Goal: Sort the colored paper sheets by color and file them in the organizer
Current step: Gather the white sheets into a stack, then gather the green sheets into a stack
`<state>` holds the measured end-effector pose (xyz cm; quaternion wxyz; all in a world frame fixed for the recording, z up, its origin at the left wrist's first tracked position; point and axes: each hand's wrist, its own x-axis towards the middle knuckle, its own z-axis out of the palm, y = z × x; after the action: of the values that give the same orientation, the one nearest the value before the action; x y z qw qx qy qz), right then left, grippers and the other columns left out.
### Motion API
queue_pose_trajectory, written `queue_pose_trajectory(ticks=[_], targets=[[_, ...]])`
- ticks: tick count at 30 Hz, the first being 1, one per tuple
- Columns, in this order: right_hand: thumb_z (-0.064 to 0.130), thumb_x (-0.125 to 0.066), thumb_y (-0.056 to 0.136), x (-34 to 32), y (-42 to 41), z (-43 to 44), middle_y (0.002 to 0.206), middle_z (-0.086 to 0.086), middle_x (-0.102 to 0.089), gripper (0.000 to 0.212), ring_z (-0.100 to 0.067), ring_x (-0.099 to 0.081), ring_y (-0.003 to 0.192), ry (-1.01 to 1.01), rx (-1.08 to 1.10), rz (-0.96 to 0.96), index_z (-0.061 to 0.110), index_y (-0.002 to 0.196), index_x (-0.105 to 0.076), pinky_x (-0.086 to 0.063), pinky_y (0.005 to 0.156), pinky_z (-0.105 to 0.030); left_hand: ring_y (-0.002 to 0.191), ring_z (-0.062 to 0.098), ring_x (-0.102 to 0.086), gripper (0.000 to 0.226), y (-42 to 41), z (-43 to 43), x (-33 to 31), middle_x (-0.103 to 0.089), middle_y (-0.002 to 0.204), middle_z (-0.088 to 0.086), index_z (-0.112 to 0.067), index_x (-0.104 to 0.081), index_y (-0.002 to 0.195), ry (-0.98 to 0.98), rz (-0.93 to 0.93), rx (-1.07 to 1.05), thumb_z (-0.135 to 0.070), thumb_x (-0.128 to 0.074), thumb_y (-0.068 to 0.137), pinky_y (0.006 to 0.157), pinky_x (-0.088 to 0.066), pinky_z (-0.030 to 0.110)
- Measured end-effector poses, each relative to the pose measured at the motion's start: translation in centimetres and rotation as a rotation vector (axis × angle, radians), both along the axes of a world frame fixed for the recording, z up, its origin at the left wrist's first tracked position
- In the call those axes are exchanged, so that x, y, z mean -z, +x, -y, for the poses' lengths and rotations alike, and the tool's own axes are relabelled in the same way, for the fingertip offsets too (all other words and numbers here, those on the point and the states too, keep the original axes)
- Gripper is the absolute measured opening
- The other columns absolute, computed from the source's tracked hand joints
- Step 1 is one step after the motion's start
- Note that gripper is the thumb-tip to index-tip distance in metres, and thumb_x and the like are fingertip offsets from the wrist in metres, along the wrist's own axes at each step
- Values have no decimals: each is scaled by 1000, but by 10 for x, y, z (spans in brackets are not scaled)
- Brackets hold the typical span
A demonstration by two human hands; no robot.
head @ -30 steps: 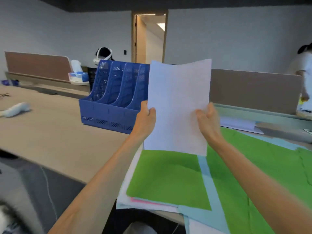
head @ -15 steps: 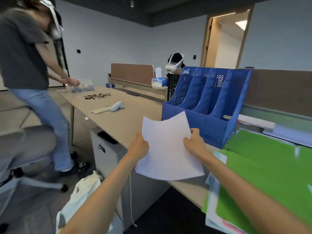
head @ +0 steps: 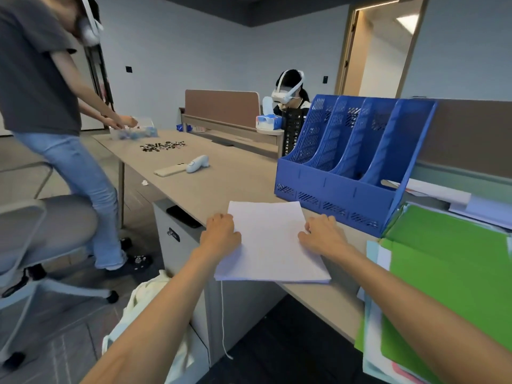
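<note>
tabletop (head: 221, 187): long, pale wood tone, runs from the far left corner to the near right.

colored pile (head: 457, 273): lies at the near right edge of the tabletop, overhanging it. green is on top. pale blue, white and a pink corner are seen beneath. unsorted, as judged.

organizer (head: 346, 173): blue, perforated, four slots, upright toward the far edge, just left of the colored pile. no paper is seen in any slot.

white paper (head: 271, 245): laid flat at the near edge, in front of the organizer and near it. its near margin projects past the edge. one sheet or several: cannot be told.

left hand (head: 221, 234): fingers are curled over the left margin of the white paper, which is held. the thumb is hidden.

right hand (head: 321, 236): fingers are bent over the right margin, and the paper is held there likewise. the thumb is hidden.

phone (head: 169, 171) and a white controller (head: 197, 163): side by side, well apart from the work, toward the left edge.

step in hand (judged): the white paper is being set apart as a color group of its own, and nothing is filed yet.

next move (judged): both hands are to be released and the colored pile is to be reached. one sheet should be peeled off cleanly, since thin sheets cling and the overhanging pile may slide off.
</note>
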<state>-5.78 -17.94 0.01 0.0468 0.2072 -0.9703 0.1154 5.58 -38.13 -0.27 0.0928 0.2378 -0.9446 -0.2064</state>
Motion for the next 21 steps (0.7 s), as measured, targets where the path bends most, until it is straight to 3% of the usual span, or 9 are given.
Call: queue_pose_trajectory(ticks=[5,11,15,18,21], targets=[[30,-48,91,-18,8,-19,119,-10,-50,30,-31,-42,117,-188,11,-97,16,115,-61,-42,92,-43,129,28,-39,42,-3,-30,-9,-42,142,10,-14,-44,138,131,-113,144,-20,-43,96,104,-37,37],[30,-52,89,-28,12,-81,109,-6,-59,27,-29,-50,110,-297,-25,-213,18,109,-66,-48,88,-45,127,27,-41,38,-14,-86,-18,-49,137,9,-14,-51,132,-47,-196,186,-20,-43,95,106,-34,39],[28,-55,85,-27,12,-131,101,-5,-64,23,-26,-55,103,-343,22,-213,20,102,-68,-49,86,-41,130,23,-39,36,-34,-140,-20,-45,142,5,-17,-50,133,45,-194,347,-23,-44,97,104,-34,35],[27,-56,86,-23,10,-165,103,-4,-66,21,-24,-56,102,-365,74,-196,20,101,-69,-48,87,-39,132,28,-39,52,-53,-171,-13,-39,147,7,-17,-40,139,25,16,446,-43,-49,95,109,-34,42],[28,-54,87,-19,9,-191,106,-5,-66,21,-24,-56,102,-362,108,-191,21,100,-69,-48,89,-42,137,32,-29,79,-63,-177,3,-34,146,11,-16,-29,143,-132,255,336,-67,-42,84,110,-25,53]])
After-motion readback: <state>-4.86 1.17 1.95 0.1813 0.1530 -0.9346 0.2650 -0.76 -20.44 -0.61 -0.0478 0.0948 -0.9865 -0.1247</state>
